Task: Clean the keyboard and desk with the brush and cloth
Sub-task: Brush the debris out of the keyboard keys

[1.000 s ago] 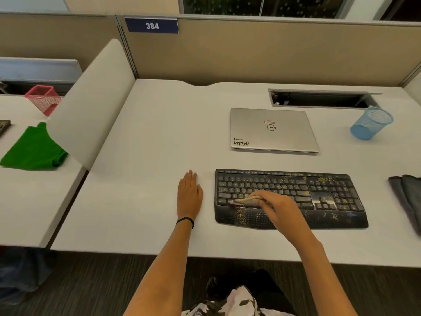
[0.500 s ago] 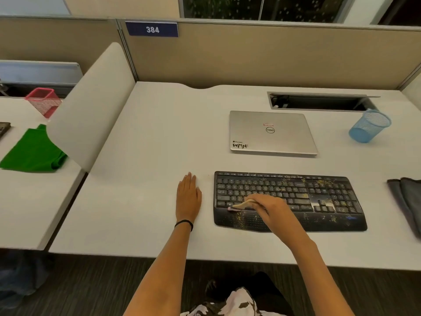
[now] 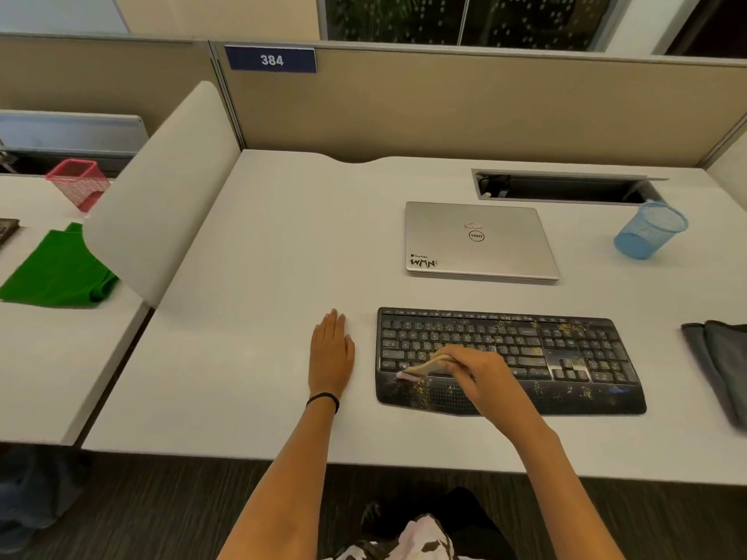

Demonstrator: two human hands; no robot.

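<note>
Now, right hand (image 3: pixel 481 375): fingers curled round a small brush (image 3: pixel 428 363), gripping it over the left half of the keyboard (image 3: pixel 566 357).
Brush: pinkish tip on the palm rest, near yellow crumbs (image 3: pixel 422 392).
Keyboard: black, on the tabletop (image 3: pixel 262 276), speckled with crumbs.
Left hand (image 3: pixel 331 355): flat, fingers straight, resting on the tabletop just beside the keyboard.
Cloth (image 3: pixel 719 365): grey, at the tabletop's right edge, apart from the keyboard.
Laptop (image 3: pixel 477 240): lid closed, behind the keyboard.

Closed silver laptop (image 3: pixel 481 240) mid-frame, blue mesh cup (image 3: pixel 648 230) to its right, open cable slot (image 3: pixel 566 187) behind both. Pink mesh bin (image 3: pixel 77 181) far left. 384 plate (image 3: pixel 271 59) on partition (image 3: pixel 465 111).
</note>
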